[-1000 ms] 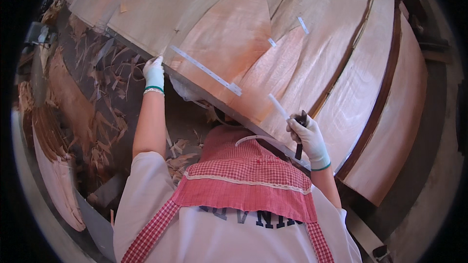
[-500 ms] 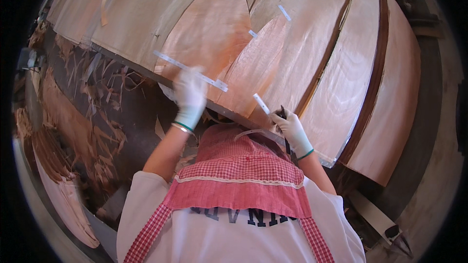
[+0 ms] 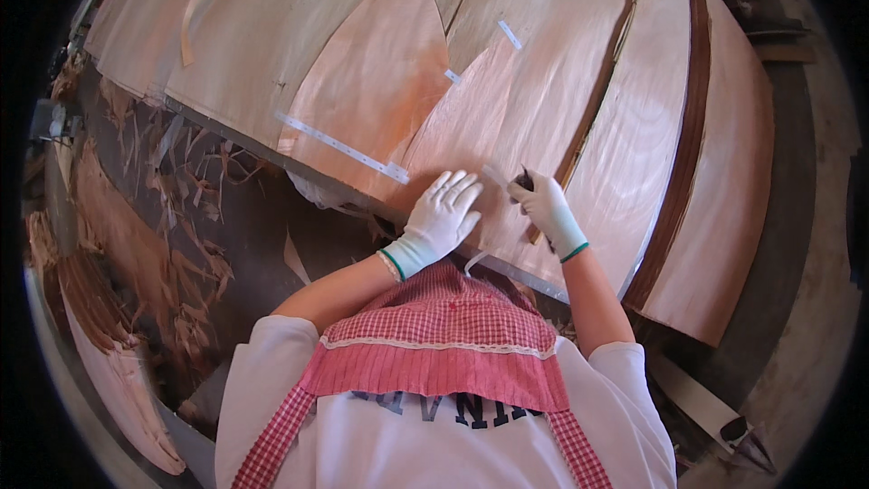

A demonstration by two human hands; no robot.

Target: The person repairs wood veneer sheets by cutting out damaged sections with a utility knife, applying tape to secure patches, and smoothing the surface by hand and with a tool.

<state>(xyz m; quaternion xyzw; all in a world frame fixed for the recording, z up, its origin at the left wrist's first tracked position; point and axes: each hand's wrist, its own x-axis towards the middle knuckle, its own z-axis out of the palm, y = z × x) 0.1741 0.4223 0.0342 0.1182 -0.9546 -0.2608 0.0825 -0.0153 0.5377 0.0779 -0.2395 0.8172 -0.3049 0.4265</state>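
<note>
My left hand (image 3: 441,217), in a white glove with a green cuff, lies on the wood veneer sheet (image 3: 462,131) near its front edge. Its fingers are stretched out and hold nothing. To its right my gloved right hand (image 3: 546,206) is closed around a slim dark tool (image 3: 525,179), mostly hidden by the fingers. Beside that hand a short, pale tape strip (image 3: 495,175) shows against the wood. A long strip of white dotted tape (image 3: 339,147) crosses the base of a pointed veneer piece (image 3: 376,72). Two shorter strips sit along seams farther away.
A dark gap (image 3: 597,118) runs between veneer sheets right of my hands. Torn veneer scraps (image 3: 172,244) litter the floor at the left. A loose tan strip (image 3: 190,27) lies across the far left sheets. A pale roll (image 3: 697,403) lies at lower right.
My left hand has moved right from the long tape strip and now lies flat on the veneer. My right hand has risen slightly, and the tape strip beside it is now farther over the wood.
</note>
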